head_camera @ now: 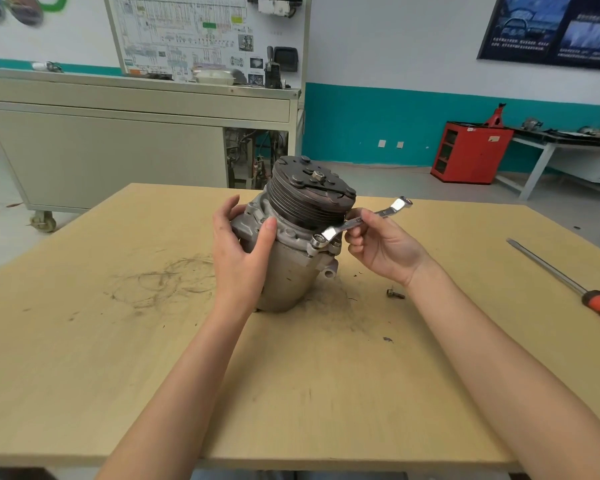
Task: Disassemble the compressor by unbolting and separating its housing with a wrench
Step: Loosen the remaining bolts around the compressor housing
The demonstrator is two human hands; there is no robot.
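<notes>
The compressor (291,251) stands on its rear end near the middle of the tan table (118,358). It leans a little, so its dark grooved pulley and clutch plate (312,192) face up and away from the person. A nut sits at the centre of the clutch plate. The grey housing lies between the two hands.

The left hand (243,247) grasps the housing's left side just under the pulley, with the thumb laid across the front of the flange and the fingers curled round the far side.

A bright double-ended ring wrench (361,220) has its near ring set over a bolt head on the housing flange at the right front. The shank rises up and to the right past the pulley's edge. The right hand (381,249) pinches the shank about midway between thumb and curled fingers, just beside the compressor's right side.

A loose bolt (395,294) lies on the table just right of the compressor's base, below the right wrist. Dark scuff rings and grit mark the table to the left of the base and around it. Well to the right lies a long flat screwdriver (565,282) with an orange and black handle.

Beyond the table stand a grey wheeled bench (118,150) carrying a wiring-diagram board (187,32), a red cabinet (471,154) against the teal-banded wall, and a dark poster (551,29) at upper right.
</notes>
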